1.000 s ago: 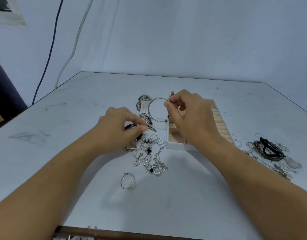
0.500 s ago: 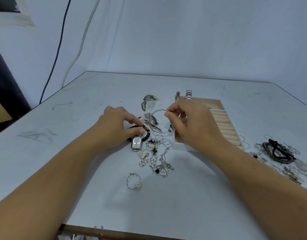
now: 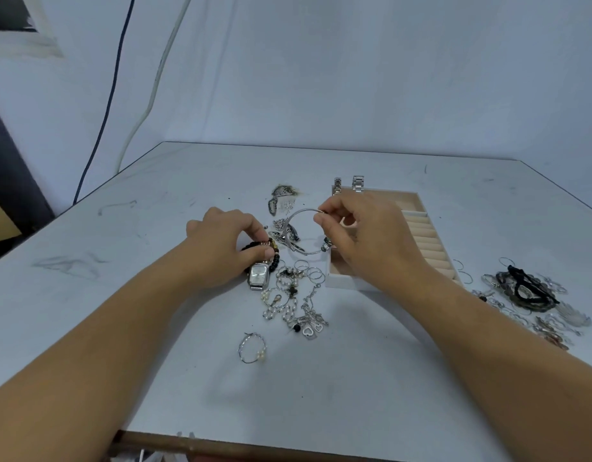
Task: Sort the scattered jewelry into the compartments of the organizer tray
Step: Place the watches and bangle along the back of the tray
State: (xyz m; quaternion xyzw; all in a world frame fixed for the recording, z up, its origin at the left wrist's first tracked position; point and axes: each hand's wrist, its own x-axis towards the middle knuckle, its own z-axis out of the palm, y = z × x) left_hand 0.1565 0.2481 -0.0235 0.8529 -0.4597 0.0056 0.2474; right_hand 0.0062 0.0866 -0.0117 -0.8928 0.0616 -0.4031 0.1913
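Your right hand pinches the silver bangle by its top edge, mid-frame. The loop lies left of your fingers, at the organizer tray's left wall. Your left hand pinches the black bead bracelet, just above the watch.

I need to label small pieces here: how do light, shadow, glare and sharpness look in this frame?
Head view: soft, even light, with faint shadows under both forearms on the table. Head view: the watch face reflects pale glare; the bangle pinched by the right hand reads clearly; the tangled pile at far right is soft, its pieces hard to separate.
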